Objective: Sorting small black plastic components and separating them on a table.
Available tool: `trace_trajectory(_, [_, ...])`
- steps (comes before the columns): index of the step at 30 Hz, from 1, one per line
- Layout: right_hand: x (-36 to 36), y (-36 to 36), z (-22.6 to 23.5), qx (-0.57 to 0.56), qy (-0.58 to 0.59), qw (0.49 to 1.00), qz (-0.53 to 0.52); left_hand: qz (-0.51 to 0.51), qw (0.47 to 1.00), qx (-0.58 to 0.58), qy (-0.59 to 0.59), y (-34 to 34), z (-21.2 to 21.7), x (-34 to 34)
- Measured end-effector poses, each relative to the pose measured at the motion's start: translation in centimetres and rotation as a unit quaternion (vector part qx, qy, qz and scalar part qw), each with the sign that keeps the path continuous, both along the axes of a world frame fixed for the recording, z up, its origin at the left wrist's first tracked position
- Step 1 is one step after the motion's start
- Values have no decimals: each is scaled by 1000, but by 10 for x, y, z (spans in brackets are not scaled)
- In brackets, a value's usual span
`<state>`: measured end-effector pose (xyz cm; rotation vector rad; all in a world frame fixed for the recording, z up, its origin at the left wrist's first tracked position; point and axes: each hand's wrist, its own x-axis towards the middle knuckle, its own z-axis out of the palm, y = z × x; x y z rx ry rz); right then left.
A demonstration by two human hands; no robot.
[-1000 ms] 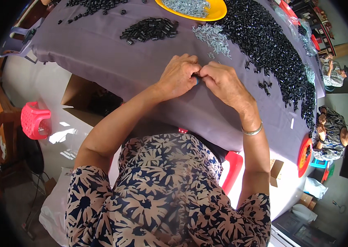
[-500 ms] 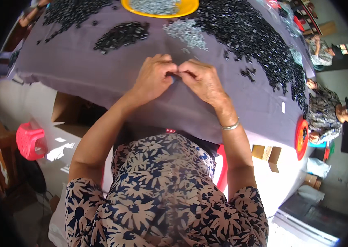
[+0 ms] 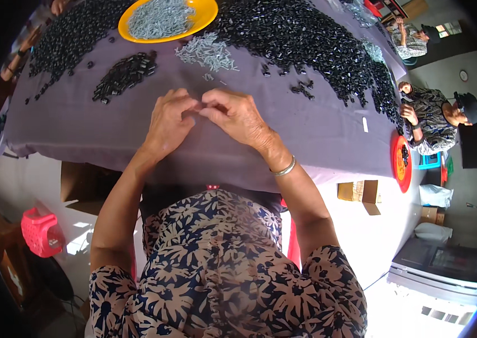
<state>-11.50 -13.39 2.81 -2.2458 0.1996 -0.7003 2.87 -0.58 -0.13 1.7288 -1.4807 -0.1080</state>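
grey-purple cloth [image 3: 109, 135] over a table, item list as seen from above. left hand [image 3: 169, 121] and right hand [image 3: 237, 115]: fingertips pinched together at centre, touching each other; whatever small piece sits between them is hidden, so what they hold cannot be told. small heap of silver pins [image 3: 207, 53]: at 12 o'clock from the hands, near. yellow plate [image 3: 207, 14] of more silver pins: further out at 12 o'clock. small pile of black pieces [image 3: 125, 76]: at 10 o'clock. large spread of black pieces [image 3: 306, 39]: at 1 to 2 o'clock. few stray black pieces [image 3: 304, 88]: at 2 o'clock. handling note, a judgement: keep both wrists low on the cloth, hold the pinch steady and square, work close to the heaps so reaches stay short.
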Motion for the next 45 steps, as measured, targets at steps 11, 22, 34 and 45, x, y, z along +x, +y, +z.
trace_trajectory(11, [-144,-138,-4,-31,14,939,-342,-27,999,-3,30,2,3,-1])
trace_trajectory(22, [-150,-150,-2,-105,110,951,-269,-19,1000,2,13,2,7,-2])
trace_trajectory(34, [-142,-149,15,-180,179,945,-206,-31,999,-19,14,3,1,0])
trace_trajectory(45, [-53,-36,15,125,71,986,-90,-8,1000,-19,7,2,-2,1])
